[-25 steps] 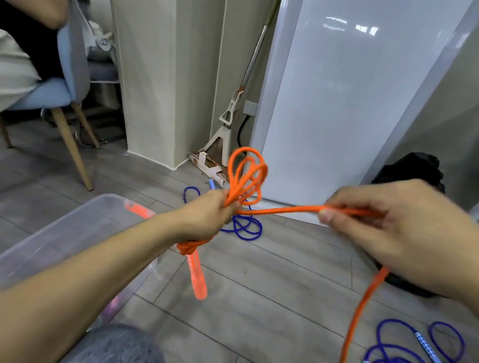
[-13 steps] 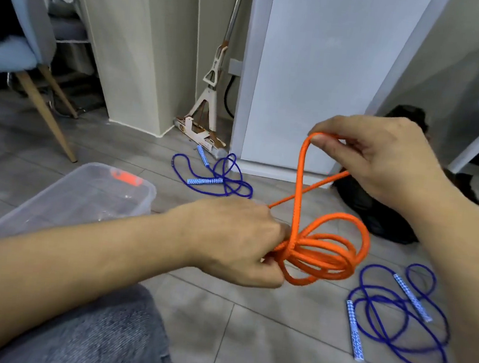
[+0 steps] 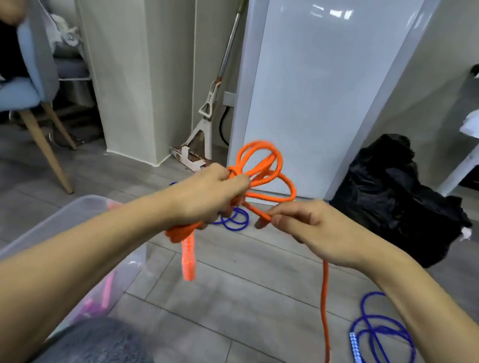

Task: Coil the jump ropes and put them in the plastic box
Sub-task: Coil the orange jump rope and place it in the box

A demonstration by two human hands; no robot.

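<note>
Since the frame half a second earlier, the coiled loops have been turned up above the left hand (image 3: 210,196), and the right hand (image 3: 312,229) has been lowered to just beside it. The orange jump rope (image 3: 263,166) is gripped in the curled left fingers, one handle (image 3: 188,259) hanging below. A strand is pinched by the right fingertips, and its tail hangs toward the floor (image 3: 235,304). The plastic box (image 3: 61,222) sits at lower left; two blue ropes (image 3: 378,341) lie on the floor.
</note>
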